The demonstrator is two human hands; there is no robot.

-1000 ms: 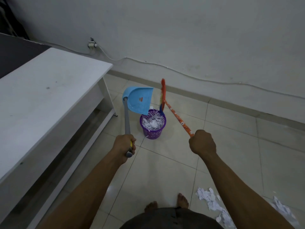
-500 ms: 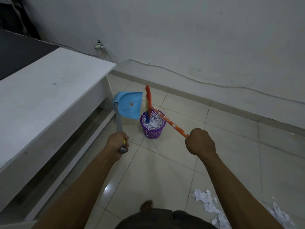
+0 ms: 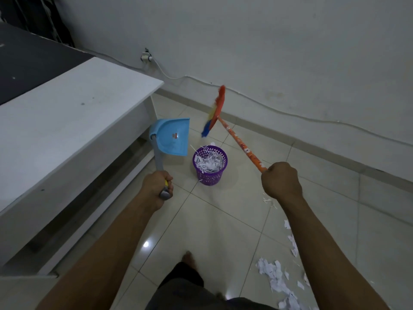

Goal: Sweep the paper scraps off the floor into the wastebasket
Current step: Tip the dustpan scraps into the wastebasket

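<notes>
The paper scraps (image 3: 277, 278) are seen in a loose trail on the floor (image 3: 223, 220) at the lower right, well apart from the wastebasket (image 3: 210, 176). More paper is piled inside the wastebasket, close to its rim. The scraps are judged to be very light and soft, so they can be flicked away by a hard stroke. Slow, gentle strokes are called for, and the scraps are best not picked up by hand (the broom and dustpan are made for that). The wastebasket is small, made of plastic with holes in its wall, and it is likely to be tipped over if bumped.

The broom (image 3: 243, 148) looks light and stiff. Its orange stick is held in the right hand (image 3: 281, 181), whose fingers are curled round it in a tight fist. The brush end is up in the air beyond the wastebasket, not touching the floor. The blue dustpan (image 3: 173, 137) is held up just left of the wastebasket, with its wide edge turned toward it. Its grey handle is gripped near the end by the left hand (image 3: 159, 185), with the fingers wrapped round it. Both arms are stretched out in front, and the wastebasket is seen between them. A white table (image 3: 67, 121) is seen at the left
</notes>
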